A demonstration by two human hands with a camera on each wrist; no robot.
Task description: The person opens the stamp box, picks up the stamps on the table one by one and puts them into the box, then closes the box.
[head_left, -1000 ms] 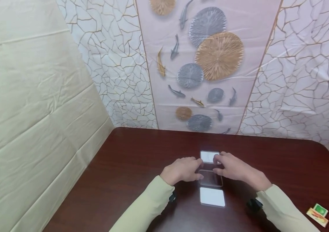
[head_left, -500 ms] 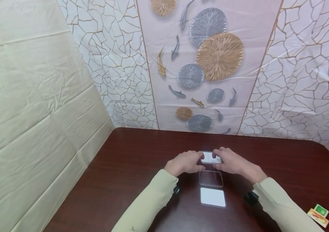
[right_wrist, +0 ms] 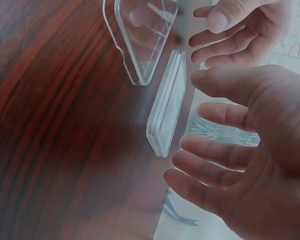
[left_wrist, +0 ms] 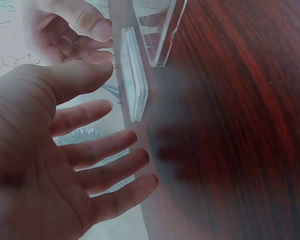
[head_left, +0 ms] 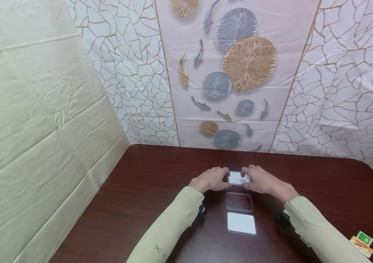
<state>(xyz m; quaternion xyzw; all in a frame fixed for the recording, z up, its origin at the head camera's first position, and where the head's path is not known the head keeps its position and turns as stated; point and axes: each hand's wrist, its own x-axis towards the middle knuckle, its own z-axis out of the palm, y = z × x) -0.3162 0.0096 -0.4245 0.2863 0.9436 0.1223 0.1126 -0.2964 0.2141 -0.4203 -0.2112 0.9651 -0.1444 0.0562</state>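
Observation:
A flat clear case with a white insert (head_left: pixel 238 178) lies on the table as the farthest of three pieces in a column. My left hand (head_left: pixel 211 179) is at its left end and my right hand (head_left: pixel 265 181) at its right end, thumbs on the near side. In the wrist views the fingers of both hands are spread and relaxed, a little apart from the case (left_wrist: pixel 135 75). Just nearer lies a clear, see-through plastic lid or tray (head_left: pixel 239 202) with a raised rim. Nearest is a white rectangular panel in a clear edge (head_left: pixel 241 223).
Two small colourful packets or cards, one green (head_left: pixel 365 238) and one orange and yellow (head_left: pixel 361 247), lie at the right front of the dark wood table (head_left: pixel 160 197). A patterned cloth (head_left: pixel 226 73) hangs behind the table, with a cream cloth (head_left: pixel 41 128) at the left.
Both hands have moved away from me, from over the clear lid's far part to the two ends of the far white case. The three pieces have stayed about where they were.

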